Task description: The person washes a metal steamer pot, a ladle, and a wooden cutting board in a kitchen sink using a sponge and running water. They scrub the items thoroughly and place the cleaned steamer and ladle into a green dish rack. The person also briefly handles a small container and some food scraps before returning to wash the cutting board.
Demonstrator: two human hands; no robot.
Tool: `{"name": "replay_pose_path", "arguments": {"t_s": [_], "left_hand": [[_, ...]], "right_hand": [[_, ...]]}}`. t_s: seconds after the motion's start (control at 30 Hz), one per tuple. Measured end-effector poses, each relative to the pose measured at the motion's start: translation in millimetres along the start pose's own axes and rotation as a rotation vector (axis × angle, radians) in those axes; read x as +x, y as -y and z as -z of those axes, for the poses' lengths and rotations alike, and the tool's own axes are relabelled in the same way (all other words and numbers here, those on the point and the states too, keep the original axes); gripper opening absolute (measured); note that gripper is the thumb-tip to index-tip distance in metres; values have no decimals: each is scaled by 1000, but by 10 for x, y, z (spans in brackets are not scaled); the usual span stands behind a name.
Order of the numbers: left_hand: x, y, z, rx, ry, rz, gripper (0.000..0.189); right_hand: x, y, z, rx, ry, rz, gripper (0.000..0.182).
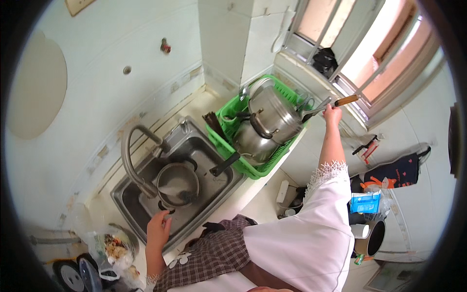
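A round metal pot (177, 184) with dark handles sits in the stainless steel sink (215, 195), under the curved faucet (132, 155); a dark scrubber (187, 197) lies in it. My left hand (158, 226) is beside the pot's near handle, fingers apart; whether it touches the handle is unclear. At the upper right, my right hand (332, 114) grips a metal utensil with a wooden handle (346, 100), near the green dish basket (264, 174). Stacked in that basket are a large steel pot (279, 113) and another steel pan (255, 142). The utensil's far end is hard to make out.
A black handle (225, 164) juts from the basket over the sink. Bagged food scraps (118, 248) stand left of the sink. A barred window (328, 40) with a black plastic bag (325, 62) is at upper right. An apron (396, 173) hangs on the right wall.
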State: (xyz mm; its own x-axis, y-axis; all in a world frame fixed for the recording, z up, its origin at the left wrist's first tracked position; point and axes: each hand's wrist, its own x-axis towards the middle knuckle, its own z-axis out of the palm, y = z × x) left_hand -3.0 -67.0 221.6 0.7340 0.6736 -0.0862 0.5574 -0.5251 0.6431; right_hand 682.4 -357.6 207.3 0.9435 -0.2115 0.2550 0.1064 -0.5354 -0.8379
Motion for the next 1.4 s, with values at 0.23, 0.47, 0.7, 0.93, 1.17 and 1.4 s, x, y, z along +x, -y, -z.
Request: {"name": "replay_pose_path", "arguments": {"t_s": [0.23, 0.47, 0.7, 0.93, 1.17, 1.4], "left_hand": [[64, 215, -74, 61, 93, 64, 26], [-186, 768, -431, 42, 112, 224, 27], [24, 1458, -1111, -410, 75, 606, 35], [291, 2409, -1755, -1078, -238, 1123, 47], [471, 2393, -1878, -1383, -418, 1134, 17], [559, 1850, -1684, -1249, -366, 1105, 19]], "right_hand": [[196, -337, -129, -464, 248, -90, 42], [-2128, 1839, 463, 230, 203, 643, 8], [-5212, 1147, -964, -44, 1629, 574, 33], [-5961, 308, -1990, -339, 1660, 1081, 86], [-5978, -95, -2265, -415, 1971, 970, 81], [-5598, 123, -2166, -341, 1982, 962, 63]]}}
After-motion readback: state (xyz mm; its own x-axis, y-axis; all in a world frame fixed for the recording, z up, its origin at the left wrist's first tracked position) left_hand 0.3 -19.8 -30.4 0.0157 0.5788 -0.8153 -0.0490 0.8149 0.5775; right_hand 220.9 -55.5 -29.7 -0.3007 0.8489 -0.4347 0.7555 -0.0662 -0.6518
